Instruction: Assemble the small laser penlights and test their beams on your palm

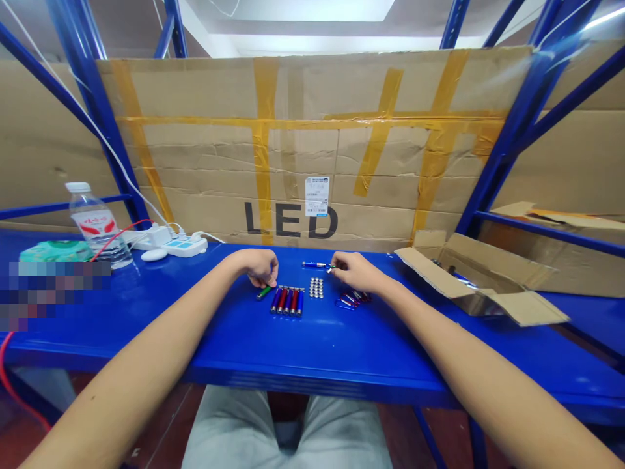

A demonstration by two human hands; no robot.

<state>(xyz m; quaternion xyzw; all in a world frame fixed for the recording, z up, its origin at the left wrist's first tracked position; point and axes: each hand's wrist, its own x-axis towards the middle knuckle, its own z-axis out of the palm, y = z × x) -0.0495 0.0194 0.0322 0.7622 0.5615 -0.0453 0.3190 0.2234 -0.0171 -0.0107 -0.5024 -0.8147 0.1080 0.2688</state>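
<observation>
My left hand (pixel 260 268) rests at the table's middle, its fingertips pinching a green mini flashlight (pixel 264 292) against the blue surface. My right hand (pixel 359 272) pinches a small green and silver part (pixel 332 268), just beyond which lies a slim blue mini flashlight (pixel 312 264). Between my hands stands a tight row of several red and blue mini flashlights (pixel 287 301). Beside it lies a block of several silver button cells (pixel 316 287). Under my right hand is a small heap of red and blue key clips (pixel 352 298).
The blue steel workbench (pixel 312 352) has an open cardboard box (pixel 481 277) at right. A water bottle (pixel 95 225), white power strip (pixel 185 246) and white mouse (pixel 153 255) stand at back left. Blue shelf uprights and a taped cardboard sheet (pixel 312 150) rise behind.
</observation>
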